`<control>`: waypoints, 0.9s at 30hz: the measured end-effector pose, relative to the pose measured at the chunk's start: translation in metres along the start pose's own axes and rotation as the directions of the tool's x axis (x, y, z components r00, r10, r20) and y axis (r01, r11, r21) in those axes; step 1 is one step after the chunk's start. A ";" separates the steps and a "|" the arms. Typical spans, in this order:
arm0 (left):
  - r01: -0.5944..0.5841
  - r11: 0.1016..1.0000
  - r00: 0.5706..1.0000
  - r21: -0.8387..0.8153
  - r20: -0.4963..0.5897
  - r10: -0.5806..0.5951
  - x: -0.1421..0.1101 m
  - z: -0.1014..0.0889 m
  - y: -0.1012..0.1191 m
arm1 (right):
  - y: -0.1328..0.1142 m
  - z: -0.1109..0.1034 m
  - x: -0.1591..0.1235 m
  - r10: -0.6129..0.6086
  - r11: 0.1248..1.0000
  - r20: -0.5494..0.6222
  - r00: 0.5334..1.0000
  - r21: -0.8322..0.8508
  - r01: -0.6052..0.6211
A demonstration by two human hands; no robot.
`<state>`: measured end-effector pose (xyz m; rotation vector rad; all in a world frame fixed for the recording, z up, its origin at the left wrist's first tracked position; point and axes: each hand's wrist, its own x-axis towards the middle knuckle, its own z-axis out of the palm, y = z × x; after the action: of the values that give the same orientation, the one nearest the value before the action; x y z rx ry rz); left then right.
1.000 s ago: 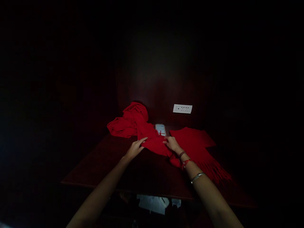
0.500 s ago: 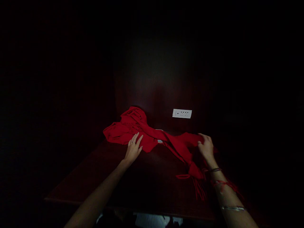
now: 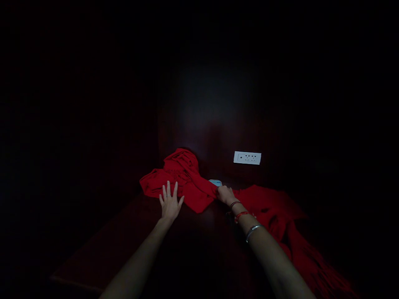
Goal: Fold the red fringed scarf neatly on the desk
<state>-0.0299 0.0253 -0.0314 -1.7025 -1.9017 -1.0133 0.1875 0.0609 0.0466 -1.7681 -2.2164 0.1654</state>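
Note:
A long red scarf (image 3: 199, 203) with a fringed end lies across a dark table, bunched on the left and spread out on the right. My left hand (image 3: 170, 207) rests with fingers spread at the near edge of the bunched part and wears a ring. Near the middle, my right hand (image 3: 226, 194) is closed on the narrow stretch of the scarf; its fingertips are partly hidden. Just behind that hand, a flat thing with a lit, light-blue face, which looks like a phone (image 3: 215, 182), shows in part. Bracelets circle my right wrist and forearm.
A white socket plate (image 3: 247, 158) sits on the dark panel behind the table. The table's front left edge (image 3: 75, 283) shows faintly. The fringe (image 3: 327, 274) spreads toward the lower right. Much of the surroundings is too dark to make out.
My right hand has moved left from the scarf's right part to its middle. The fringed end now lies further right and nearer. My left hand's fingers have spread wider.

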 end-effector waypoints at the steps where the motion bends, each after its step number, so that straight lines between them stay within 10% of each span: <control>1: 0.019 1.000 1.000 -0.013 -0.012 -0.019 0.001 -0.001 -0.002 | 0.004 -0.008 -0.002 -0.026 0.999 0.009 1.000 0.027 0.026; 4: 0.028 0.998 0.997 -0.061 -0.063 -0.032 0.004 -0.003 -0.002 | 0.035 -0.049 -0.020 -0.093 0.969 -0.080 0.992 0.223 0.108; 6: 0.007 0.995 0.995 -0.094 -0.102 -0.017 0.005 -0.005 0.002 | 0.077 -0.084 -0.043 0.088 0.755 -0.353 0.931 0.633 0.169; 10: -0.089 0.985 0.984 -0.148 -0.166 0.064 0.005 -0.012 0.016 | 0.173 -0.141 -0.103 0.657 0.440 -0.517 0.548 0.854 0.279; 14: -0.273 0.942 0.952 -0.195 -0.195 0.235 -0.003 -0.020 0.036 | 0.194 -0.138 -0.141 0.762 0.541 -0.581 0.284 0.814 0.213; 16: -0.389 0.898 0.916 -0.208 -0.190 0.353 -0.011 -0.024 0.045 | 0.170 -0.118 -0.141 0.692 0.620 -0.608 0.390 0.777 0.111; 20: -0.561 0.802 0.828 -0.206 -0.128 0.546 -0.027 -0.025 0.059 | 0.104 -0.068 -0.119 0.219 0.948 -0.507 0.834 0.314 -0.058; 27: -0.556 0.812 0.829 -0.176 -0.047 0.558 -0.029 -0.016 0.056 | 0.047 -0.004 -0.089 0.088 0.954 -0.267 0.960 -0.255 -0.158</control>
<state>0.0270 -0.0061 -0.0275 -2.1856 -1.1968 -0.9516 0.2503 -0.0143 0.0233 -1.9455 -2.0222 -0.3411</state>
